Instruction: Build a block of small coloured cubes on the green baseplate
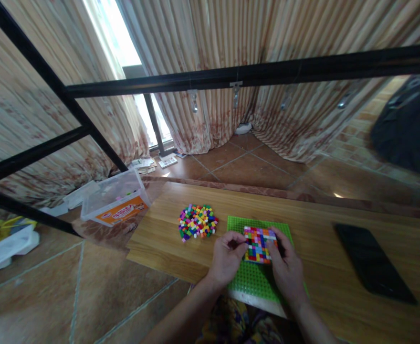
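Note:
A green studded baseplate (253,279) lies on the wooden table (320,229) in front of me. A square patch of small multicoloured bricks (258,243) covers its upper middle. My left hand (227,258) rests at the patch's left edge, fingers curled, pinching at a brick there. My right hand (286,267) lies on the plate at the patch's right side, fingertips touching the bricks. A loose heap of small coloured bricks (197,222) sits on the table left of the plate.
A black phone (372,263) lies flat on the table's right part. A clear plastic box with an orange label (115,200) stands at the table's left end. Black metal bars (253,74) cross overhead. Curtains and tiled floor lie beyond.

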Action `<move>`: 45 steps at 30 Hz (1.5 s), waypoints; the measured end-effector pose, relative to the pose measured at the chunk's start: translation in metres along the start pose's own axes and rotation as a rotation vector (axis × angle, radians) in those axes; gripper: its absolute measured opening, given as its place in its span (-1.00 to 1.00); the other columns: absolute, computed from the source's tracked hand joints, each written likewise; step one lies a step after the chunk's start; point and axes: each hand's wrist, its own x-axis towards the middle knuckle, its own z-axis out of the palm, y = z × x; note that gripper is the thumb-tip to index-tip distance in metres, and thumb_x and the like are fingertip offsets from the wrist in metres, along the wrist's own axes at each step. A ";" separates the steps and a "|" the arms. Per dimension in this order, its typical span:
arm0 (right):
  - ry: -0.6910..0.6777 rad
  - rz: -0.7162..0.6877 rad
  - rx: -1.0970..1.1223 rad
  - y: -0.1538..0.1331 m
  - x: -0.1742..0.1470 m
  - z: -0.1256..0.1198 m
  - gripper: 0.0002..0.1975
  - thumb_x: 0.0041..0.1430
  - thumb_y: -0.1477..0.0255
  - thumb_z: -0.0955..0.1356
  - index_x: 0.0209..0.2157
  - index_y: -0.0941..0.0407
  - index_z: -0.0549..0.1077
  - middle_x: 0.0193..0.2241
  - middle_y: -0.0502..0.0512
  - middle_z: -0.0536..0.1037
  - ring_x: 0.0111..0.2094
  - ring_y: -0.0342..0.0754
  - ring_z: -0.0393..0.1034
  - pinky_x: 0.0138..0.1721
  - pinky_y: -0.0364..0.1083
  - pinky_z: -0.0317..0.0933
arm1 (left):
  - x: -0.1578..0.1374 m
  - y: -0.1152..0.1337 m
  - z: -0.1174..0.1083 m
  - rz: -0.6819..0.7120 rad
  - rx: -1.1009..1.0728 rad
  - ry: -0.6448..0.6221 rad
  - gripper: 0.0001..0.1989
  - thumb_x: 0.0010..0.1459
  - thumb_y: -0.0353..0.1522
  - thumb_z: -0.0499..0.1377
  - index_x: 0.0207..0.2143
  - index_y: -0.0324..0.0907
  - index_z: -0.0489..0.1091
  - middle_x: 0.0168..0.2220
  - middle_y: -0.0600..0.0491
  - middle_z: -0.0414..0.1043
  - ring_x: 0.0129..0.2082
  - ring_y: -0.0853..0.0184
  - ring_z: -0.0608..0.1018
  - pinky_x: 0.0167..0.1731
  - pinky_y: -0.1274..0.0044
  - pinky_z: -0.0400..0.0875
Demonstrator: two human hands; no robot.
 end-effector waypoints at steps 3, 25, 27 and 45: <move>0.003 -0.005 0.006 -0.002 -0.001 -0.001 -0.48 0.21 0.12 0.28 0.10 0.10 0.41 0.04 0.21 0.51 -0.02 0.10 0.44 0.00 0.07 0.28 | 0.000 0.002 -0.001 -0.014 -0.004 -0.010 -0.94 -0.08 -0.44 0.25 -0.47 -0.21 0.44 -0.50 0.12 0.41 -0.47 0.43 0.40 -0.39 0.59 0.29; 0.005 -0.002 -0.004 -0.002 -0.001 -0.001 -0.48 0.20 0.12 0.28 0.09 0.12 0.41 0.02 0.22 0.52 -0.02 0.10 0.43 0.01 0.08 0.28 | 0.009 -0.002 -0.003 -0.010 0.110 -0.001 -0.86 0.00 -0.32 0.26 -0.47 -0.22 0.45 -0.52 0.12 0.42 -0.49 0.42 0.40 -0.41 0.58 0.29; 0.006 -0.010 0.004 -0.001 0.000 -0.001 -0.49 0.21 0.13 0.28 0.09 0.11 0.41 0.02 0.22 0.52 -0.03 0.10 0.43 0.01 0.09 0.27 | 0.009 -0.003 -0.002 0.003 0.119 0.003 -0.87 0.01 -0.33 0.26 -0.46 -0.22 0.46 -0.51 0.11 0.44 -0.48 0.42 0.41 -0.41 0.58 0.30; 0.009 -0.016 -0.015 0.001 0.001 0.000 -0.46 0.20 0.11 0.27 0.10 0.12 0.42 0.02 0.23 0.52 -0.03 0.12 0.43 0.01 0.10 0.26 | 0.008 -0.003 0.002 0.031 0.139 0.024 -0.87 0.02 -0.34 0.23 -0.49 -0.21 0.39 -0.52 0.12 0.39 -0.49 0.42 0.40 -0.42 0.59 0.29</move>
